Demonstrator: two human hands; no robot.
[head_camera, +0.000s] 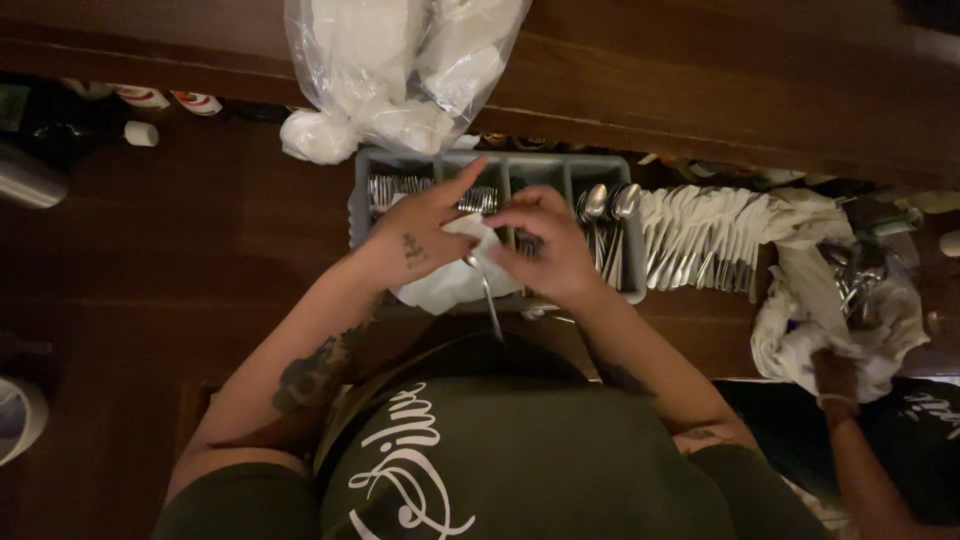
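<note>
Looking straight down at a grey cutlery tray (362, 205) sitting on a dark wooden desk (200, 260), so using that tray as the anchor for everything. Right over the front half of the tray: left hand (425, 225) mostly curled around a white napkin (450, 280), index finger sticking out toward the tray's back wall. Right hand (545, 240) closed in a pinch on the same napkin and on the top end of a piece of silverware (488, 295), handle poking out toward the near side of the tray, past its front edge. Can't tell if it's a knife, fork or spoon, the business end is buried in the cloth. Inside the tray: forks or similar in the left compartments, a bunch of spoons (605, 215) in the right one, so plenty of loose pieces left. Just off the tray's right side: a fanned row of wrapped pieces (700, 240) lying side by side, looks like the finished pile, decent count already. Further right of that: another person's hand (835, 375) on a white cloth (800, 330) with more loose cutlery on it. Behind the tray: a clear plastic bag (400, 70) stuffed with white napkins, still pretty full. Judging by all that, somewhere mid-way: one piece being handled in the cloth, a row done, lots of silverware and napkins remaining.
</note>
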